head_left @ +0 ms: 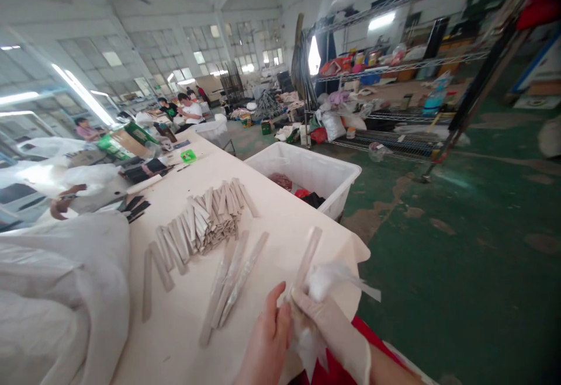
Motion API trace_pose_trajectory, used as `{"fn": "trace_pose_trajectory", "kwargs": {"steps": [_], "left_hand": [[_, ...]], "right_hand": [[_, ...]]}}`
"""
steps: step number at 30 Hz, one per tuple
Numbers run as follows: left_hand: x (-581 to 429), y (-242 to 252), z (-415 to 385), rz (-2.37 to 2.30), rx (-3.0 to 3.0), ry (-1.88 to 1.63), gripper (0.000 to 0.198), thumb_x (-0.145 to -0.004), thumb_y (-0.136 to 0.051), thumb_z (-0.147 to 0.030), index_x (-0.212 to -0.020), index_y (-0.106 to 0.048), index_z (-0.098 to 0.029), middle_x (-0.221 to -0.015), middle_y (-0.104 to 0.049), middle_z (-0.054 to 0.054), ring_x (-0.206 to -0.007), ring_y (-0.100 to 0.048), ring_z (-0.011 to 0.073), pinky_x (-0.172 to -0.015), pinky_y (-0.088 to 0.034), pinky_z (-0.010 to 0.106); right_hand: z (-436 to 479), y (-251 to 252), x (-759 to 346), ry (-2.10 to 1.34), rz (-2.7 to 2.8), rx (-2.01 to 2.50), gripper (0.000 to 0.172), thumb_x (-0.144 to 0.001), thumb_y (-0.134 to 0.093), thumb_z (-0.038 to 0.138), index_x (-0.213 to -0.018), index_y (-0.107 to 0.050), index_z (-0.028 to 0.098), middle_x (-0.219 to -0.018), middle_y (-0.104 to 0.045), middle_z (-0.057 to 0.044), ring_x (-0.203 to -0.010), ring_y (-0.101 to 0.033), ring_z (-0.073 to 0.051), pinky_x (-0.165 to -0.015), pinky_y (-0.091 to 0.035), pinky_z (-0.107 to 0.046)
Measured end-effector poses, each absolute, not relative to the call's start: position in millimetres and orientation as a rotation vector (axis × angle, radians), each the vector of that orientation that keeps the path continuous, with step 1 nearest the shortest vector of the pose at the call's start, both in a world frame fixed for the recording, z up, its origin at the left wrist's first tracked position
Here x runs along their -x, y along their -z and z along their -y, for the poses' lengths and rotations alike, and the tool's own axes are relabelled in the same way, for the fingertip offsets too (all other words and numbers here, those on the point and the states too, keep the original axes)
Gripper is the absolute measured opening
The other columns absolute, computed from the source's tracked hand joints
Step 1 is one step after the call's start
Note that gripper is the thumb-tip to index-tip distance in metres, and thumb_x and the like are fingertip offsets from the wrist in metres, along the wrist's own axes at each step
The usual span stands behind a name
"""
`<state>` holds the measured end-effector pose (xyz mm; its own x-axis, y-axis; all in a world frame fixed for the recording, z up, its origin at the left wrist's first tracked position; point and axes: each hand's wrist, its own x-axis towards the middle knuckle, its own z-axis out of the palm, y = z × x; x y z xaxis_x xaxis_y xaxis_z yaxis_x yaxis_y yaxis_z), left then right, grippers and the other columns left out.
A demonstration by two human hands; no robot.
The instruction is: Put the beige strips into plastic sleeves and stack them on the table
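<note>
A flat grey strip (pixel 309 248) rises from between my two hands at the table's front right. My bare left hand (pixel 272 329) curls its fingers at the lower end of the strip. My right hand (pixel 331 318), in a pale glove, is closed on the strip, thumb on top. Bunched against the right hand is a wad of thin white material (pixel 326 283), with a tail sticking out to the right; more of it hangs below. The fingertips are partly hidden and slightly blurred. Left of my hands lie several longer grey strips (pixel 234 283), some with a shiny clear look.
A heap of similar grey strips (pixel 205 218) lies on the pale table (pixel 184 326). White sheeting (pixel 65 291) covers the left side. Beyond the right edge stands a white plastic bin (pixel 337 183) with cloth inside. A wire shelf (pixel 394 119) and other people are farther back.
</note>
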<state>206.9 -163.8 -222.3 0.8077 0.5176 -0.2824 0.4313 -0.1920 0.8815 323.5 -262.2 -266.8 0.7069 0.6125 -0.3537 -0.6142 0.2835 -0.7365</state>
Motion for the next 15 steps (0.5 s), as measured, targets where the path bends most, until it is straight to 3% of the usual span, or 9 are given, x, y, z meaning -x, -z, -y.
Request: {"fn": "trace_pose_trajectory", "kwargs": {"steps": [5, 9, 15], "left_hand": [[-207, 219, 163, -0.691, -1.903, -0.066, 0.051, -0.082, -0.041, -0.06, -0.1, -0.062, -0.017, -0.058, -0.051, -0.002, -0.058, -0.048, 0.014, -0.053, -0.035, 0.023], [-214, 220, 164, -0.713, -1.94, -0.153, 0.041, -0.085, -0.039, -0.052, -0.087, -0.062, -0.018, -0.072, -0.06, 0.001, -0.07, -0.054, 0.0159, -0.064, -0.04, 0.023], [-205, 225, 163, -0.731, -2.018, -0.055, 0.037, -0.084, -0.04, -0.05, -0.068, -0.054, -0.02, -0.053, -0.039, -0.005, -0.053, -0.042, 0.0118, -0.051, -0.03, 0.021]], "right_hand": [[260, 264, -328, -0.753, -0.046, 0.929, 0.034, -0.064, -0.073, 0.053, -0.068, -0.063, 0.02, -0.047, -0.055, 0.002, -0.044, -0.051, -0.014, -0.047, -0.044, -0.029], [254, 255, -323, -0.768, -0.093, 0.902, 0.033, -0.06, -0.078, 0.047, -0.066, -0.062, 0.019, -0.047, -0.055, 0.001, -0.044, -0.052, -0.015, -0.045, -0.041, -0.028], [254, 241, -326, -0.73, -0.166, 0.743, 0.045, -0.065, -0.076, 0.046, -0.049, -0.043, 0.019, -0.038, -0.034, 0.009, -0.034, -0.029, -0.005, -0.036, -0.028, -0.019]]}}
